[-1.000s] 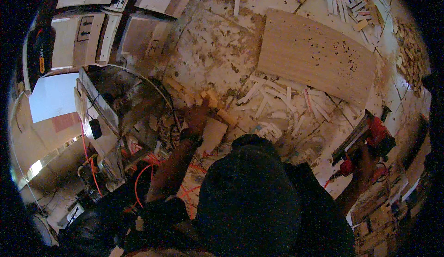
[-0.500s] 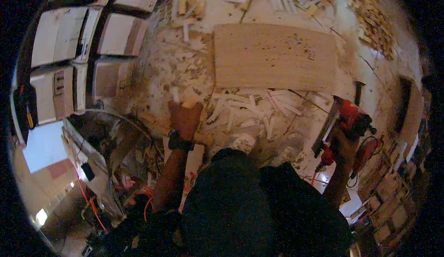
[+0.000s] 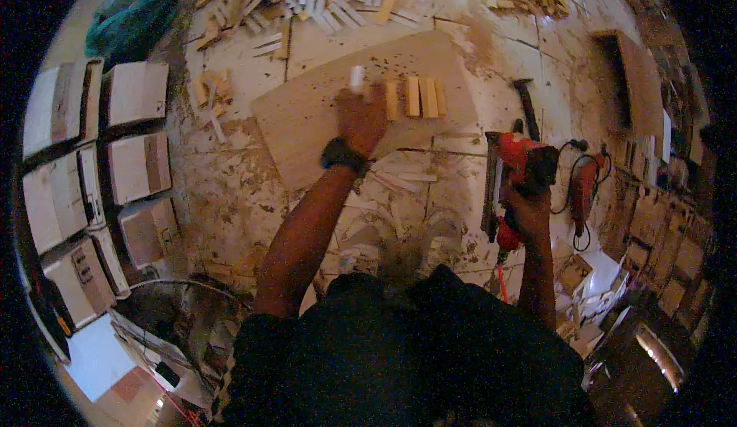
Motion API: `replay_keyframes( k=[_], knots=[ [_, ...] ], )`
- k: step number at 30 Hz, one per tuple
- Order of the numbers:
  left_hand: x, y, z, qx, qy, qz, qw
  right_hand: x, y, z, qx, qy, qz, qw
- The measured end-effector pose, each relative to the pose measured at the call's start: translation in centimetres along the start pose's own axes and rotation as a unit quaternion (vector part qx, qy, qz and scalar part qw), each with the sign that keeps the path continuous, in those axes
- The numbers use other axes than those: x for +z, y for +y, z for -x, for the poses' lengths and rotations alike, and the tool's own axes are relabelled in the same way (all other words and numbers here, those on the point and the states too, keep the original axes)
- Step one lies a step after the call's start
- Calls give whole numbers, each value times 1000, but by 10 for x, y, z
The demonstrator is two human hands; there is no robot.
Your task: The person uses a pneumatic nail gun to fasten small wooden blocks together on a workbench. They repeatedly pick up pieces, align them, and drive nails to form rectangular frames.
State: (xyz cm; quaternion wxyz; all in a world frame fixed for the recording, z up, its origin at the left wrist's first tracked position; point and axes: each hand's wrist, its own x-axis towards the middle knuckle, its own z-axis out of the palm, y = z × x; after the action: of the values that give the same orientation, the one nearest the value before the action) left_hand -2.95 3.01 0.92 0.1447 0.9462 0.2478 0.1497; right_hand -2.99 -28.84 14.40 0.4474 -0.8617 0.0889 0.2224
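A tan wooden board [image 3: 299, 127] with dark specks lies on the floor ahead of me. My left hand [image 3: 361, 120], with a dark band at the wrist, is over the board, its fingers smeared by motion. Something white shows at one fingertip. Several short yellowish wood strips [image 3: 421, 97] lie side by side on the board, just right of that hand; the closest is beside the thumb, and I cannot tell whether they touch. In my right hand [image 3: 530, 210] is a red and black nail gun [image 3: 523, 158], gripped by its handle, with an orange-red hose below.
A hammer [image 3: 527, 108] lies beyond the nail gun. To its right is a red corded power tool [image 3: 583, 189]. Loose wood strips [image 3: 330, 1] are heaped at the far side. Pale boxed panels [image 3: 138, 166] stand at left, near a green cloth [image 3: 134, 12].
The view has turned, and the board appears rotated. My left hand has gone from the littered floor to the board, where wood strips now lie. The nail gun stays in my right hand.
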Motion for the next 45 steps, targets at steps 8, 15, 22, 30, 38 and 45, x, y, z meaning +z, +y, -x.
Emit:
replay_keyframes(
  k=[8,15,22,30,38,45],
  knots=[
    [-32,-75,49,28,-161,-33,986,-2,-5,-3,14,10,-49,999],
    [-34,-5,25,-15,-123,190,974,3,-8,-4,-27,7,-8,1000],
    [-28,22,15,-224,-335,376,835,-1,-6,3,-50,5,-73,996],
    [-11,26,59,-207,-169,456,849,-2,-4,-1,13,-5,-71,997],
    [-13,24,55,-207,-226,308,901,2,-11,0,-22,0,-22,1000],
    [-19,26,47,-216,-252,292,897,1,-9,2,-15,-13,-42,999]
  ],
)
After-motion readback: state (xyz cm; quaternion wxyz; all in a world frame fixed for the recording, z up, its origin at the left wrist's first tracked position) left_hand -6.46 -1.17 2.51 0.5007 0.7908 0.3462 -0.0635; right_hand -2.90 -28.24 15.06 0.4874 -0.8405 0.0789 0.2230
